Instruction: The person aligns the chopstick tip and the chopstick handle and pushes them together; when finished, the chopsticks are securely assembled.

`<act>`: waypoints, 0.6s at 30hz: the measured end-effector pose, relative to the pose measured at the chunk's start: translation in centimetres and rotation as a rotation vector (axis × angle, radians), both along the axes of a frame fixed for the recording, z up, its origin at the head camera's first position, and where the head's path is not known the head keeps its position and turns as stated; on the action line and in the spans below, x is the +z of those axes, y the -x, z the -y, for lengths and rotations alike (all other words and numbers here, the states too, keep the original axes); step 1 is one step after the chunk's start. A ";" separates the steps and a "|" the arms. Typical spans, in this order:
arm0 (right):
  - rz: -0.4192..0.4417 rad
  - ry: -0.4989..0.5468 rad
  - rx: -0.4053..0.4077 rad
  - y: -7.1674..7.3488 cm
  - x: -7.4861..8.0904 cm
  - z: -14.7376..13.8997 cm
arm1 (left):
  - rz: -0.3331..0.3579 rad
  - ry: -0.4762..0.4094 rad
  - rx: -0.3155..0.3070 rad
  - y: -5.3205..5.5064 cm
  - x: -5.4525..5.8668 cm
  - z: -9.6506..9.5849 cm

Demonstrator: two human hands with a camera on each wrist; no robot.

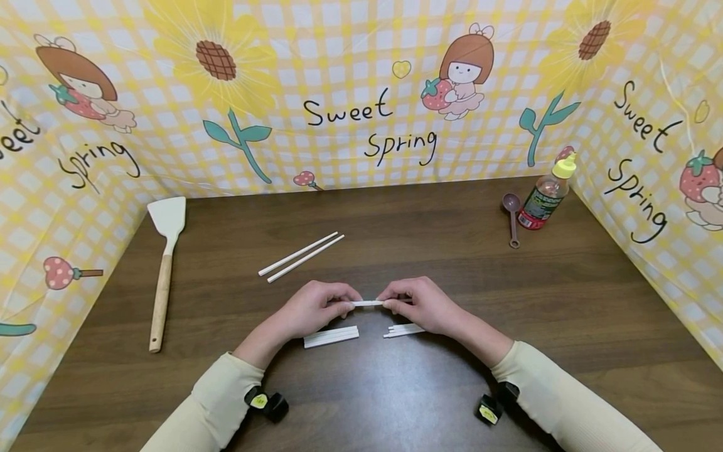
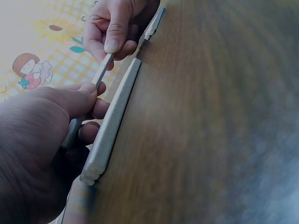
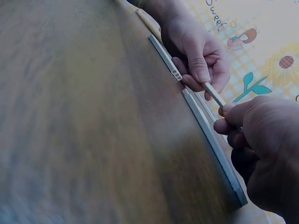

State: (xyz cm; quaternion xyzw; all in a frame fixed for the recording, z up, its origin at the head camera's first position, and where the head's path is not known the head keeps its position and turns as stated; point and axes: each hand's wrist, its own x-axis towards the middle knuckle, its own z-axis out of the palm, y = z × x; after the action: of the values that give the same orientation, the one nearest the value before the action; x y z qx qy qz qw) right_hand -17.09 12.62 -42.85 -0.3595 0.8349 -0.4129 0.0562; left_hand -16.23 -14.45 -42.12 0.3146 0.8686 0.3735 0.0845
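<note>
In the middle of the table, my left hand (image 1: 316, 309) pinches one end of a slim white chopstick (image 1: 366, 304) between thumb and fingers. My right hand (image 1: 420, 304) pinches its other end, and a faint seam shows between the two hands. Below the left hand lies a bundle of several short white chopstick pieces (image 1: 331, 337), side by side. Beneath the right hand are more short pieces (image 1: 402, 330) with uneven, stepped ends, partly hidden by that hand. The right wrist view shows both thumbs on top of the held chopstick (image 3: 215, 94).
Two longer white chopsticks (image 1: 302, 256) lie parallel behind the hands. A white spatula (image 1: 162, 282) with a wooden handle is at the left. At the back right, a brown measuring spoon (image 1: 511, 216) lies beside a yellow-capped bottle (image 1: 545, 198). Patterned cloth (image 1: 339, 63) walls the table.
</note>
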 end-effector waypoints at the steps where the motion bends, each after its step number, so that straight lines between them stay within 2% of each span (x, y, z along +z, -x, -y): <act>1: -0.001 -0.001 0.001 0.0 0.0 0.0 | -0.002 0.001 -0.001 0.0 0.0 0.0; 18: -0.011 0.015 0.012 -0.1 0.0 -0.1 | -0.035 -0.002 -0.005 -0.2 0.0 -0.2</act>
State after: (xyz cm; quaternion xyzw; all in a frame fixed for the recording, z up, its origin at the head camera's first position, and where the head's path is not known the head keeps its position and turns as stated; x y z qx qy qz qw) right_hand -17.03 12.67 -42.85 -0.3674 0.8298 -0.4169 0.0514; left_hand -16.04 -14.27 -42.11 0.3234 0.8687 0.3686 0.0701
